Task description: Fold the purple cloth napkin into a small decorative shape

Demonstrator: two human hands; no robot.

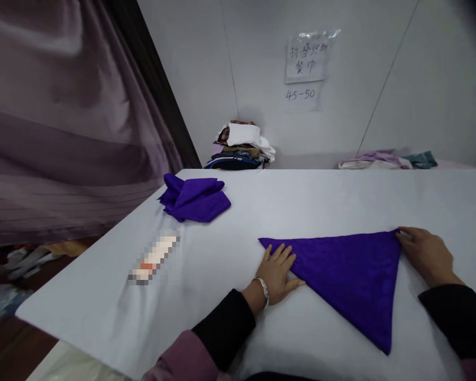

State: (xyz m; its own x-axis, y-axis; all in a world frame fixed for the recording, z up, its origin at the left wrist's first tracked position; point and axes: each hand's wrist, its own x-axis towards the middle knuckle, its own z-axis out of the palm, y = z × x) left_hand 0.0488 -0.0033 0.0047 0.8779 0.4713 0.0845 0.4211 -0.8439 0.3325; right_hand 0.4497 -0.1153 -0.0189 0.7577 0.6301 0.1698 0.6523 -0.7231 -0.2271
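A purple cloth napkin [353, 275], folded into a triangle, lies flat on the white table. One corner points left, one toward me, and one sits at the upper right. My left hand [277, 272] rests flat with fingers spread, its fingertips on the napkin near the left corner and the thumb on the tabletop. At the upper right corner, my right hand [428, 254] pinches the fabric between thumb and fingers. A second purple napkin [198, 198] lies bunched in loose folds at the table's far left.
A blurred-out oblong object [154, 259] lies on the left of the white table [143, 328]. Behind the far edge are a stack of folded clothes [240, 148] and more fabric [384, 160]. A curtain [63, 116] hangs at left; paper signs [306, 63] are on the wall.
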